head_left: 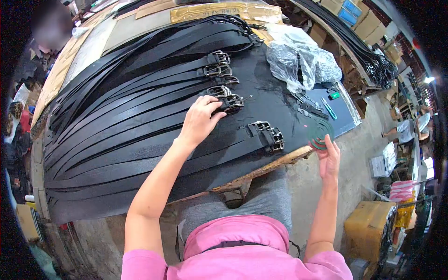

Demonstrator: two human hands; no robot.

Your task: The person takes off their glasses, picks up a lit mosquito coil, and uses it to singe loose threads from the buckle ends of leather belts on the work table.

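Observation:
Many long black belts (116, 119) lie side by side over the table, their metal buckles toward the middle. My left hand (204, 115) has its fingers closed on the buckle end of a belt (232, 102) in the central group. Closer to the front edge lies another group of buckles (268, 136), apart from my hands. At the table's right front corner, my right hand (329, 156) pinches the near rim of a green spiral coil (320, 133). The coil is thin and flat, and dark threads lie beyond it.
Clear plastic bags (301, 58) lie at the back right of the table. Beside them are a teal cutter (329, 108) and a small green item (334, 96). A cardboard box (371, 228) stands on the floor at right. People are at the far right and upper left.

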